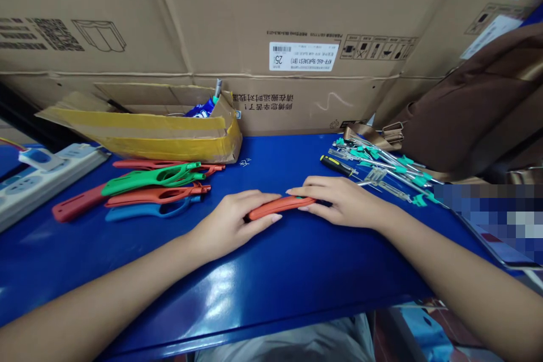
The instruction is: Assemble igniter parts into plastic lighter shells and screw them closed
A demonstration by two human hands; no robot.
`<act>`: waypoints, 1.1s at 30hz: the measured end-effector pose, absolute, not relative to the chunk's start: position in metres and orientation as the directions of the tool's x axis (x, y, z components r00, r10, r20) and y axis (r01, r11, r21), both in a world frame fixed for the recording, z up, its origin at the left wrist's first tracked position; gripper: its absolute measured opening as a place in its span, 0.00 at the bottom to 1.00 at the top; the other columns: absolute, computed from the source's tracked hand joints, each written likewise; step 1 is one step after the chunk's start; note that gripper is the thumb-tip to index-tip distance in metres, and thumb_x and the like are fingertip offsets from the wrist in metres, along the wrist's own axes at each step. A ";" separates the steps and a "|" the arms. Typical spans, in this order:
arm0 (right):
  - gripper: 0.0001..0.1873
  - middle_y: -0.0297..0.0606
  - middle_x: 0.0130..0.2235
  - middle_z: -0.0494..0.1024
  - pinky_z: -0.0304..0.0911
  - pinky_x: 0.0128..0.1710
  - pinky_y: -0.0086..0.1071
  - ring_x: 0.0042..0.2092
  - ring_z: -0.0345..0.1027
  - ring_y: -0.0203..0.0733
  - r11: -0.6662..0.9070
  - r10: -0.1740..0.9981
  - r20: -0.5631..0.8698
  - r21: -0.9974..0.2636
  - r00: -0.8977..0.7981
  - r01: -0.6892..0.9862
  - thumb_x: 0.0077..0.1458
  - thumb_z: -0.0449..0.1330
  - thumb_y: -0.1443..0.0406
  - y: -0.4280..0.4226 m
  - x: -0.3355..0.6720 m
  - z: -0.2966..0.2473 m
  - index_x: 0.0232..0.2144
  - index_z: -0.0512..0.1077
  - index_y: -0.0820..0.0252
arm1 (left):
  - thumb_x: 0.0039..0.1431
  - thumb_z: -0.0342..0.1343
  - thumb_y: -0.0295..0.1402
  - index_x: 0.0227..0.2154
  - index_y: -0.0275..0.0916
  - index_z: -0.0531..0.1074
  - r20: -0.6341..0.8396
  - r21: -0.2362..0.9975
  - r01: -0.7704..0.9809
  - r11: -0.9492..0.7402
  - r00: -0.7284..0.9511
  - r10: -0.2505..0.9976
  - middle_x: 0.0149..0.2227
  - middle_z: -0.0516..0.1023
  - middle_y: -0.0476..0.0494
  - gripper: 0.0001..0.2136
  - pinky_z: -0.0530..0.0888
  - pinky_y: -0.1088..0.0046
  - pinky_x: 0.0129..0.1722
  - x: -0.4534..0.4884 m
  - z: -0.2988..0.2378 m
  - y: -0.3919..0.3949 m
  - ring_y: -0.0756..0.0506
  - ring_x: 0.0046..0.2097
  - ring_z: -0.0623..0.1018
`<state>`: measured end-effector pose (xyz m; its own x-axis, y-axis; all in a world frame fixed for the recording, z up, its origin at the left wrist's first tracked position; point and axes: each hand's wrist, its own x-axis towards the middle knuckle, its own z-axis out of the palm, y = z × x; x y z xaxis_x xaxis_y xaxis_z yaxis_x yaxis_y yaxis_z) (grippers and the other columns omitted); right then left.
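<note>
Head view: slim orange casing [279, 207], perhaps partly green.

Glare on tabletop [220, 288], pixelation at right

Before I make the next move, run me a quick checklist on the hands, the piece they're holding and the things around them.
1. Orange casing held at both ends: ok, left hand and right hand each grip an end.
2. Parts inside the casing seated: cannot tell, the inside is hidden.
3. Screwdriver in hand: not ok, it lies on the table beyond the right hand.
4. Stacked coloured casings apart from the left hand: ok, a gap shows.
5. Metal rods with green pieces sorted: not ok, they lie crossed in a loose heap.
</note>
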<state>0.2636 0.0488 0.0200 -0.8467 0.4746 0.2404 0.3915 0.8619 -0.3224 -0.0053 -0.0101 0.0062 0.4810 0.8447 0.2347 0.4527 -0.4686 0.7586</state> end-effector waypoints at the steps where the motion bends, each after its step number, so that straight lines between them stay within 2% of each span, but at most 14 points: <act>1: 0.20 0.43 0.47 0.79 0.69 0.44 0.34 0.45 0.75 0.42 0.867 0.463 0.236 -0.321 -0.854 0.382 0.69 0.54 0.58 0.048 0.263 0.020 0.58 0.73 0.57 | 0.68 0.57 0.39 0.56 0.44 0.74 0.287 0.672 0.481 -0.562 0.531 0.797 0.45 0.81 0.44 0.16 0.75 0.71 0.45 -0.007 0.005 -0.011 0.46 0.43 0.80; 4: 0.19 0.43 0.47 0.80 0.69 0.47 0.35 0.47 0.75 0.43 0.881 0.418 0.244 -0.346 -0.875 0.323 0.69 0.55 0.57 0.043 0.259 0.019 0.57 0.74 0.58 | 0.72 0.52 0.35 0.57 0.42 0.72 0.316 0.548 0.485 -0.682 0.634 0.705 0.46 0.81 0.44 0.15 0.75 0.73 0.47 -0.010 0.003 -0.013 0.47 0.45 0.80; 9: 0.15 0.40 0.47 0.82 0.68 0.49 0.34 0.47 0.76 0.41 0.879 0.413 0.279 -0.373 -0.867 0.299 0.70 0.53 0.61 0.034 0.255 0.021 0.50 0.76 0.58 | 0.72 0.50 0.35 0.56 0.40 0.72 0.298 0.497 0.503 -0.708 0.667 0.683 0.44 0.81 0.43 0.14 0.75 0.72 0.45 -0.005 0.004 -0.016 0.46 0.43 0.80; 14: 0.17 0.41 0.48 0.83 0.69 0.48 0.38 0.47 0.76 0.46 0.896 0.440 0.275 -0.196 -0.855 0.398 0.69 0.55 0.57 0.037 0.257 0.029 0.52 0.77 0.58 | 0.72 0.50 0.34 0.55 0.39 0.72 0.303 0.513 0.489 -0.705 0.666 0.682 0.47 0.81 0.42 0.14 0.74 0.72 0.48 -0.010 0.007 -0.007 0.46 0.46 0.80; 17: 0.20 0.45 0.49 0.81 0.67 0.52 0.44 0.49 0.74 0.51 0.863 0.498 0.324 -0.098 -0.804 0.495 0.64 0.60 0.54 0.046 0.270 0.039 0.52 0.76 0.60 | 0.71 0.52 0.33 0.52 0.38 0.74 0.337 0.533 0.483 -0.694 0.631 0.699 0.45 0.82 0.43 0.12 0.74 0.74 0.45 -0.019 0.010 0.001 0.47 0.44 0.80; 20: 0.15 0.46 0.48 0.81 0.64 0.55 0.48 0.50 0.73 0.53 0.838 0.533 0.308 -0.063 -0.788 0.542 0.61 0.62 0.58 0.059 0.290 0.049 0.47 0.77 0.59 | 0.69 0.54 0.34 0.46 0.36 0.77 0.405 0.564 0.489 -0.665 0.538 0.739 0.40 0.82 0.43 0.10 0.74 0.74 0.40 -0.026 0.011 0.006 0.47 0.38 0.80; 27: 0.09 0.44 0.42 0.82 0.63 0.52 0.47 0.45 0.73 0.50 0.825 0.561 0.288 -0.119 -0.776 0.552 0.62 0.62 0.60 0.079 0.316 0.057 0.41 0.78 0.58 | 0.69 0.54 0.36 0.35 0.35 0.78 0.398 0.647 0.483 -0.590 0.446 0.802 0.32 0.81 0.45 0.11 0.72 0.75 0.35 -0.024 0.011 0.009 0.48 0.33 0.78; 30: 0.11 0.44 0.39 0.82 0.65 0.47 0.43 0.42 0.73 0.48 0.841 0.540 0.254 -0.150 -0.802 0.519 0.65 0.60 0.58 0.077 0.310 0.053 0.40 0.79 0.59 | 0.69 0.54 0.36 0.37 0.35 0.78 0.398 0.626 0.493 -0.604 0.464 0.791 0.32 0.80 0.45 0.11 0.72 0.75 0.34 -0.023 0.010 0.008 0.48 0.32 0.77; 33: 0.12 0.43 0.37 0.81 0.65 0.45 0.40 0.41 0.72 0.47 0.854 0.519 0.229 -0.182 -0.824 0.487 0.67 0.59 0.59 0.071 0.296 0.044 0.41 0.80 0.59 | 0.69 0.54 0.34 0.43 0.36 0.78 0.417 0.577 0.492 -0.652 0.509 0.753 0.35 0.81 0.44 0.10 0.73 0.75 0.36 -0.023 0.007 0.007 0.48 0.34 0.78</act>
<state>0.2964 0.0708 0.0445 -0.8238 0.5186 0.2288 0.4872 0.8542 -0.1819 -0.0228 0.0071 0.0074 0.5091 0.7532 0.4166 0.4922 -0.6518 0.5770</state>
